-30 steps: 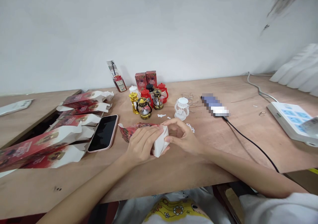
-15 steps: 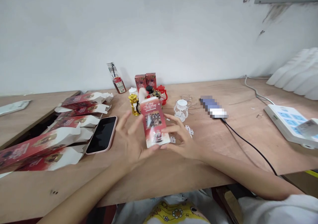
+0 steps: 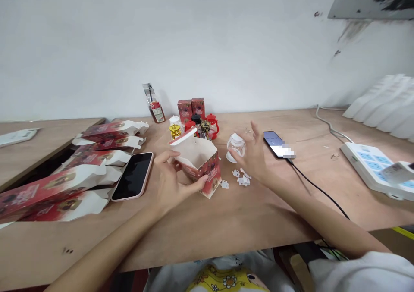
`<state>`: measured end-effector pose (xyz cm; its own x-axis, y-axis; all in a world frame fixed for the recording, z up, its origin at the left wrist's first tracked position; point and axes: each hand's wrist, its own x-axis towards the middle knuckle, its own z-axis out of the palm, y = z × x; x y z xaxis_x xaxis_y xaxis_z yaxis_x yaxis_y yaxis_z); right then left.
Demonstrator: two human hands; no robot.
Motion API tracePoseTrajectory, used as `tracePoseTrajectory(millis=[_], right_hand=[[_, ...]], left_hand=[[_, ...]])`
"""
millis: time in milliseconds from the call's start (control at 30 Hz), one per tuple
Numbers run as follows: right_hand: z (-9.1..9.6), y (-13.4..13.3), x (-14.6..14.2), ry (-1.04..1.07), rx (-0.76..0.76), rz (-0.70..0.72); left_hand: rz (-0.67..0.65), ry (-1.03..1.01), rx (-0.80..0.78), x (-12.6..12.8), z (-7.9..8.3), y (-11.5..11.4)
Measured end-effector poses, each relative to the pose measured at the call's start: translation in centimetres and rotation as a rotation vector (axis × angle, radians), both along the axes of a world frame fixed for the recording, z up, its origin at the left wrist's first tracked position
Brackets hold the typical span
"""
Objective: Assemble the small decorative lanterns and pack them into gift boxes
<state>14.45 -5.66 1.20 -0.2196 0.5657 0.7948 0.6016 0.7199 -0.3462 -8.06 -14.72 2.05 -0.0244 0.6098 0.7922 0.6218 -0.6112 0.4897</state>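
Observation:
My left hand (image 3: pixel 171 177) grips a small red and white printed carton (image 3: pixel 199 162), tilted with its open top facing me and its top flap raised. My right hand (image 3: pixel 254 154) hovers open with spread fingers just beside a small white toy lantern (image 3: pixel 234 145) standing on the wooden table (image 3: pixel 226 218). Behind the carton stands a cluster of little lanterns (image 3: pixel 197 127) in gold, red and black. Small white paper bits (image 3: pixel 241 177) lie scattered on the table below my right hand.
Several flat unfolded red cartons (image 3: pixel 80 167) lie at the left beside a dark phone in a pink case (image 3: pixel 134 175). Two upright red boxes (image 3: pixel 190 108) stand at the wall. A second phone (image 3: pixel 274 143) with a black cable lies to the right, and a white power strip (image 3: pixel 375 164) sits at the far right.
The flattened carton has been stood up, opened out and tipped toward me. My right hand has let go of it and moved right toward the white lantern.

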Motion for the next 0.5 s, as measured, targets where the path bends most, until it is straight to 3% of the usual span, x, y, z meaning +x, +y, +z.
tracePoseTrajectory(millis=[167, 267, 367, 500], right_hand=[[0.4, 3.1, 1.6, -0.132, -0.375, 0.108], [1.8, 3.0, 2.0, -0.079, -0.412, 0.152], [4.5, 1.4, 1.8, 0.185, -0.372, 0.222], [8.3, -2.4, 0.1, 0.383, -0.417, 0.631]], left_hand=[[0.058, 0.165, 0.173, 0.4, -0.1, 0.2], [0.083, 0.253, 0.209, 0.7, 0.1, 0.2], [0.070, 0.259, 0.195, 0.9, 0.2, 0.2], [0.013, 0.224, 0.155, 1.3, -0.3, 0.3]])
